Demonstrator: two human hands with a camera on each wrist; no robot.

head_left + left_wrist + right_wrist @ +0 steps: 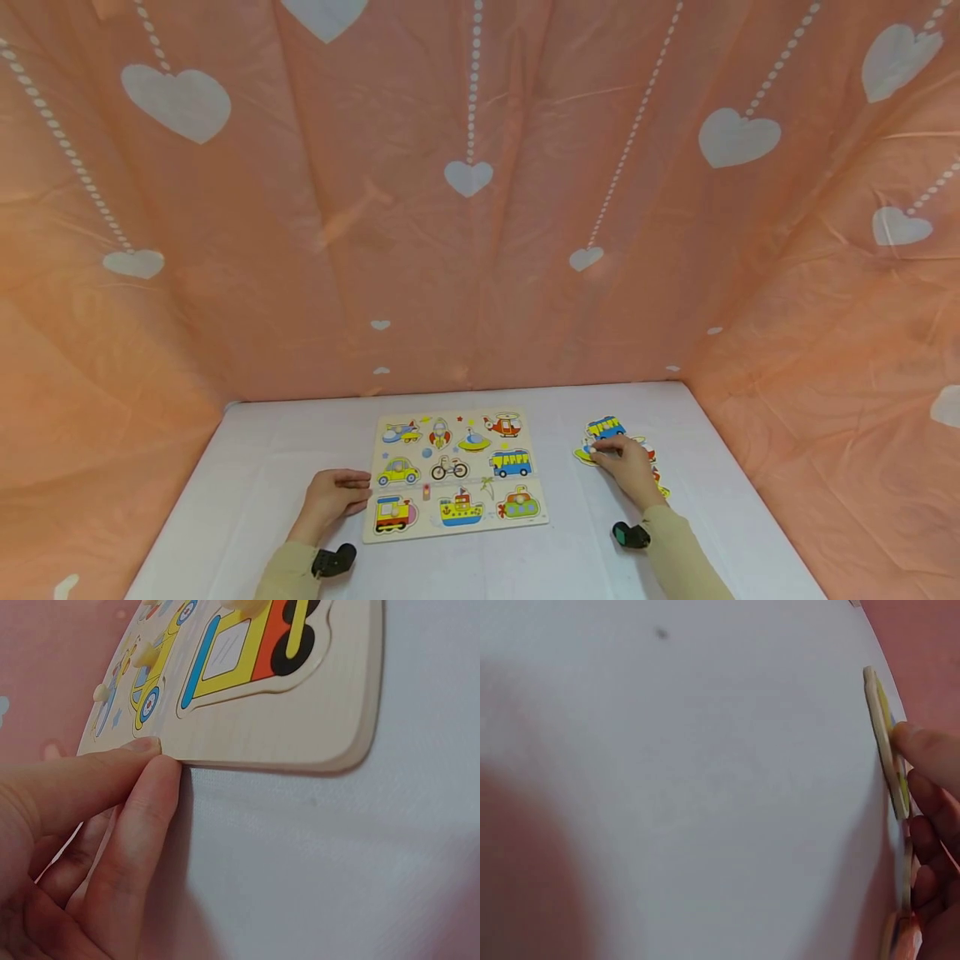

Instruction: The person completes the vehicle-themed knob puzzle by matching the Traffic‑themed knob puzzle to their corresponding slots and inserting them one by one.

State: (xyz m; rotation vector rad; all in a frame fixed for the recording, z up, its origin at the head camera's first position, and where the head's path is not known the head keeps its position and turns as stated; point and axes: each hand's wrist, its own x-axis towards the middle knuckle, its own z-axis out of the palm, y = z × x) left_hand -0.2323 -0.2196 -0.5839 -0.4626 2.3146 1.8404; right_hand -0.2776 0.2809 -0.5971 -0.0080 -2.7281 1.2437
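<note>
A wooden puzzle board with vehicle pictures lies on the white table. At its left edge is my left hand, thumb and forefinger pinching the rim near the train piece. Knobs stand up from the train, car and plane pieces. Right of the board, my right hand pinches a yellow-and-blue flying saucer piece. In the right wrist view the thumb lies against the face of this saucer piece, which stands tilted at the right side.
Under and around my right hand lie other loose pieces: a blue bus, a red-and-white piece and a yellow one, partly covered. A pink cloth with hearts walls the table at the back and sides.
</note>
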